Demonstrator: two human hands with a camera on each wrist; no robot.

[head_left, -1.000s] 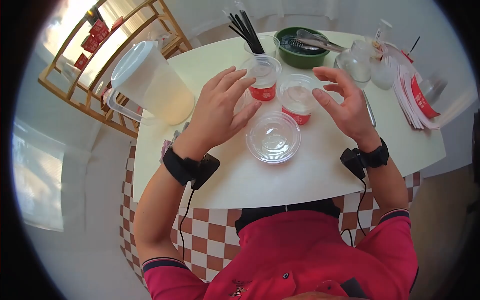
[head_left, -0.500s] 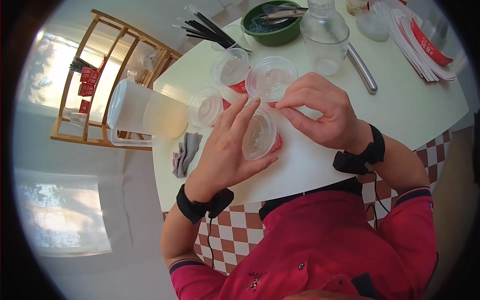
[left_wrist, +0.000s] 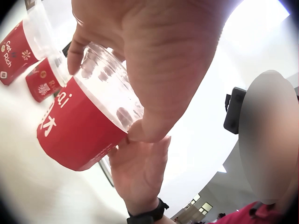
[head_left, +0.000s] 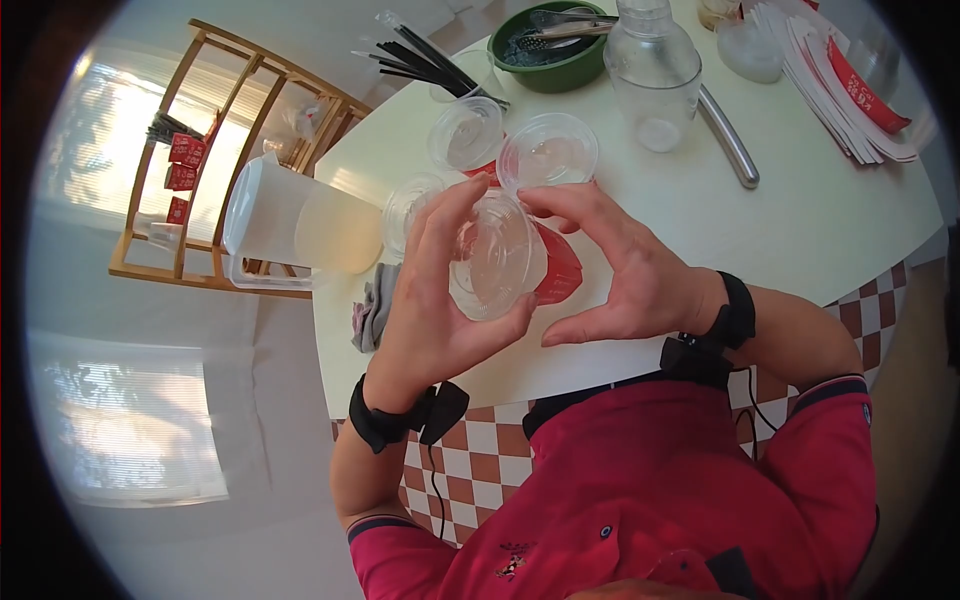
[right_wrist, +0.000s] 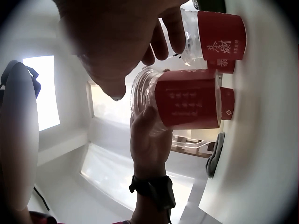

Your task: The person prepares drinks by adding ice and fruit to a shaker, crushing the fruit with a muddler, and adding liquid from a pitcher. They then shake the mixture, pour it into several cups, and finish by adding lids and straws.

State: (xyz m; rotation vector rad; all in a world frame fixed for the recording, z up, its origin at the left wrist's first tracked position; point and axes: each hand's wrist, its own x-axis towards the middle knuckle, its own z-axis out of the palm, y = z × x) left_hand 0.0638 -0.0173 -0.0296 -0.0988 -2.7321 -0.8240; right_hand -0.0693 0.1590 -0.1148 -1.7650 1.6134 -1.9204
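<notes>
A plastic cup with a red paper sleeve [head_left: 560, 268] and a clear lid [head_left: 492, 258] tilts over the near part of the table. My left hand [head_left: 415, 310] grips it around the lid; in the left wrist view, the left thumb [left_wrist: 142, 131] presses at the rim with fingers on the opposite side. Beside the cup, my right hand [head_left: 640, 282] is held with thumb and fingers spread wide, nothing between them. Behind stand other lidded red-sleeved cups [head_left: 548, 150], one partly hidden by the left hand.
A pitcher [head_left: 310, 225] of pale liquid and a grey cloth [head_left: 375, 310] are at the left. Farther back are black straws [head_left: 425, 60], a green basin [head_left: 550, 72] with utensils, a clear shaker [head_left: 652, 90], a metal tool [head_left: 730, 140] and stacked paper sleeves [head_left: 825, 85].
The head view swung around, then steadied. Upright half a second ago, the near cup is now tilted in the left hand's grip. The right hand's pinched fingers have spread and come closer to it.
</notes>
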